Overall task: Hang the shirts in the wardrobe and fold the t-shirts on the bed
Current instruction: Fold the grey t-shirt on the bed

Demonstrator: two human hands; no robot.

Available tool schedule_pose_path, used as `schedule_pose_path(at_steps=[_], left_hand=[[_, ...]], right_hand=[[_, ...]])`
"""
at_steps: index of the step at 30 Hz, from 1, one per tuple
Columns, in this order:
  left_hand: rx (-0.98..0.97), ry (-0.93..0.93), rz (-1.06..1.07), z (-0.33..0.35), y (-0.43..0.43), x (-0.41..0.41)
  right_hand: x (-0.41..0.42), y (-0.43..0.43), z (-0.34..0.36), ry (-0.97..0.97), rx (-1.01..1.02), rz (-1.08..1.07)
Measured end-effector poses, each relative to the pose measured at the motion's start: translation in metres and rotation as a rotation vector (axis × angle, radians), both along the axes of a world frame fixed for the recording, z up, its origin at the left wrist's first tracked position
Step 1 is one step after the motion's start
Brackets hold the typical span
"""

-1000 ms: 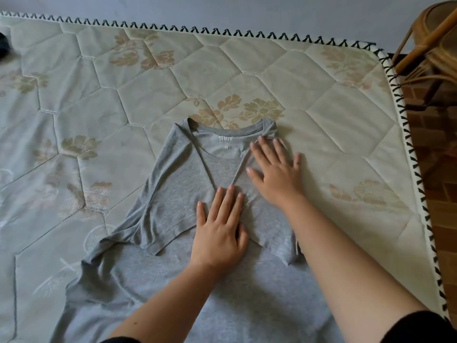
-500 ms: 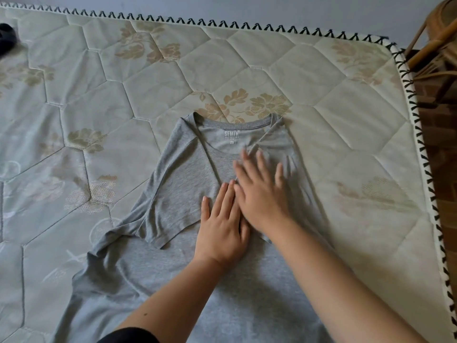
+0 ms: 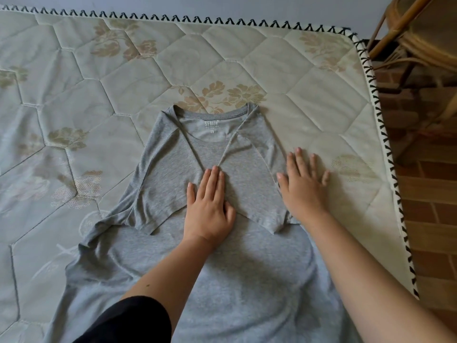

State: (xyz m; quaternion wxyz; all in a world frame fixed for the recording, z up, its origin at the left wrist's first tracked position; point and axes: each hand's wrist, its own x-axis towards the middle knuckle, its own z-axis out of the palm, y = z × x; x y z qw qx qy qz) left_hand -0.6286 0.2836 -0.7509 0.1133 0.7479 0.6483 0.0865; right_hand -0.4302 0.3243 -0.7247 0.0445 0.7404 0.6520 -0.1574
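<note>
Grey t-shirt (image 3: 158, 184) flat on quilted mattress (image 3: 74, 95), both sleeves folded inward, collar far, left hand (image 3: 209, 209) flat with straight fingers pressing the overlap at centre, right hand (image 3: 303, 186) spread wide — palm down across the shirt's right edge, rattan chair (image 3: 420, 33) far right.

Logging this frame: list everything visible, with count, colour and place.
Mattress: one, pale green quilted, floral, fills most of the view.
T-shirt: one, grey, on the mattress, both sleeves folded inward.
Rattan chair: one, brown, upper right, off the mattress.
Brick floor: reddish-brown, right edge.
Wall: blue-grey, top.
Sleeve: one, black, left arm, bottom.
Left hand: flat on the t-shirt's middle.
Right hand: flat, at the t-shirt's right edge, fingers on the mattress.
</note>
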Motion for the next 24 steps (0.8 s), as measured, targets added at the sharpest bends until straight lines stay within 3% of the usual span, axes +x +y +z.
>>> schedule_pose_path(at_steps=[5,11,16,21,24], left_hand=[[-0.002,0.007,-0.005,0.001,0.000,0.000],[-0.071,0.053,-0.020,0.008,-0.001,0.002],[-0.149,0.259,-0.038,0.019,-0.001,0.008],[-0.136,0.367,-0.174,0.035,-0.011,0.004],[-0.148,0.326,-0.176,0.042,-0.038,-0.020]], right_hand=[[-0.059,-0.042,-0.006,0.034,0.157,0.235],[-0.033,-0.073,-0.007,0.002,0.034,0.172],[-0.037,-0.085,0.007,-0.030,-0.124,0.164],[-0.065,-0.108,0.026,0.102,-0.166,0.219],[-0.080,-0.122,0.033,0.211,-0.184,0.227]])
